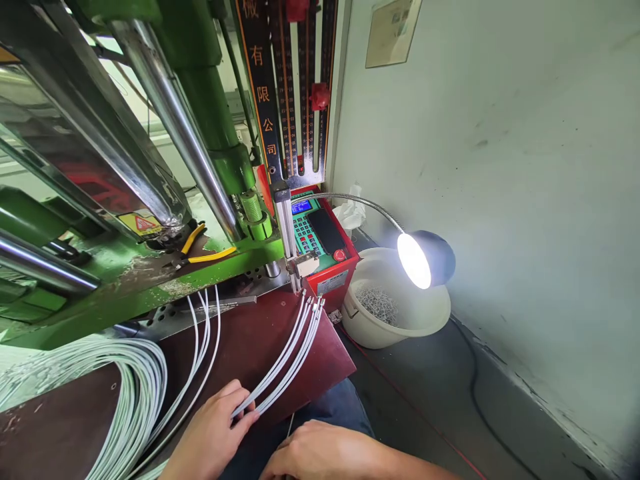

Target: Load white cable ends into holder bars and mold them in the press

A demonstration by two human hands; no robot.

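My left hand (213,433) pinches a flat bunch of several white cables (287,357) on a dark red work board (250,340). The cable tips fan out toward the metal post (287,230) at the front of the green press machine (200,100). My right hand (320,453) rests low near my lap, fingers curled, just below the bunch; whether it holds anything is hidden. A large coil of white cable (120,393) lies to the left, with a few loose cable ends (205,320) pointing at the machine.
A red control box (325,257) with keypad stands right of the press. A gooseneck lamp (425,260) shines over a white basin (400,313) holding small metal parts. Yellow-handled pliers (203,247) lie on the green machine bed. A grey wall (500,167) closes the right.
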